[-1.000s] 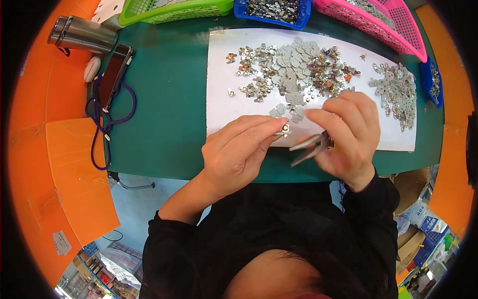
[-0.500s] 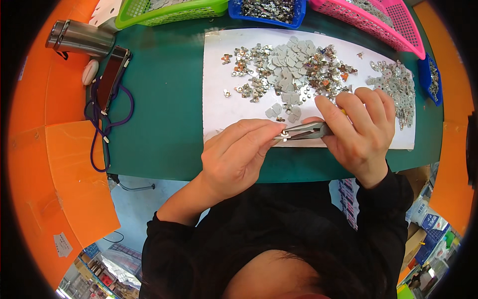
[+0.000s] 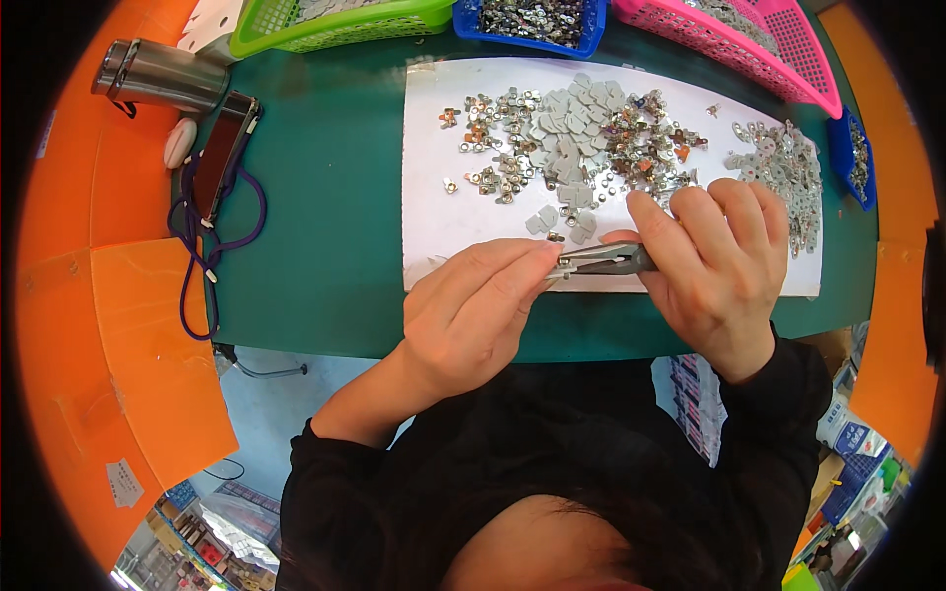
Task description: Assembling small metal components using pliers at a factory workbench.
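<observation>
My left hand [image 3: 478, 310] pinches a small metal piece [image 3: 562, 270] between thumb and fingertips, over the near edge of the white board [image 3: 473, 222]. My right hand [image 3: 714, 261] is wrapped round a pair of needle-nose pliers [image 3: 616, 258]. The pliers' jaws point left and meet the small piece at my left fingertips. The fingers hide most of the handles and part of the piece. Beyond my hands lie a pile of flat grey plates [image 3: 581, 113], small shiny metal fittings [image 3: 645, 143] and, to the right, a heap of silvery parts [image 3: 783, 172].
Along the far edge stand a green basket [image 3: 345, 32], a blue bin [image 3: 532, 47] and a pink basket [image 3: 788, 79]. A smaller blue tray [image 3: 845, 148] sits far right. At left are a steel flask [image 3: 172, 77] and a phone [image 3: 222, 153] with a purple cord [image 3: 264, 212].
The pliers' jaws have come closer together on the small metal piece. My right hand has shifted slightly right and its fingers have closed a little. The left hand has barely moved.
</observation>
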`<state>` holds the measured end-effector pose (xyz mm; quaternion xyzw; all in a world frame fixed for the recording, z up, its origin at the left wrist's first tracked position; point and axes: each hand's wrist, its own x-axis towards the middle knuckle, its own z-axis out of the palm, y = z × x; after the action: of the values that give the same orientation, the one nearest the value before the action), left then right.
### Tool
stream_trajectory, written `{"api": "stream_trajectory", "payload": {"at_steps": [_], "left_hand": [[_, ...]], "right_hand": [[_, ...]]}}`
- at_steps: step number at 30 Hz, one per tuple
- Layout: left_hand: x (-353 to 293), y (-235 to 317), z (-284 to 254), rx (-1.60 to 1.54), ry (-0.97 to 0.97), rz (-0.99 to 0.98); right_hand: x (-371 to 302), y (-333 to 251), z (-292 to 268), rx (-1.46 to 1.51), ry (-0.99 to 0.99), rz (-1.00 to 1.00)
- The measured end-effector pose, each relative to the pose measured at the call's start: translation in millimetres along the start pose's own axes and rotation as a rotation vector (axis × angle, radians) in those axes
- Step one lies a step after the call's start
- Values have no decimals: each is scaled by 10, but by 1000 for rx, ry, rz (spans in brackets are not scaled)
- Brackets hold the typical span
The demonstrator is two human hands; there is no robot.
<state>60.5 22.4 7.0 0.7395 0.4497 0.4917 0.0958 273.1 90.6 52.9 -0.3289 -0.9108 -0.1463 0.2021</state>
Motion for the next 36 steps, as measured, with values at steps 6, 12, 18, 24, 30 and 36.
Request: {"api": "stream_trajectory", "payload": {"at_steps": [6,12,18,24,30,36], "left_hand": [[-19,-54,19,121,-12,114],[18,-49,-37,251,-32,118],[11,-58,-47,141,-30,80],[7,-106,-56,196,-29,176],[12,-96,-86,267,-48,239],[78,-96,-183,321,-116,276]], "right_hand": [[13,-9,-13,11,-63,4],[20,-2,-31,12,-132,-4],[62,-3,-26,23,-66,-13],[76,-8,-50,6,-54,-18],[82,13,-43,2,-51,-44],[78,14,-39,6,-115,-53]]}}
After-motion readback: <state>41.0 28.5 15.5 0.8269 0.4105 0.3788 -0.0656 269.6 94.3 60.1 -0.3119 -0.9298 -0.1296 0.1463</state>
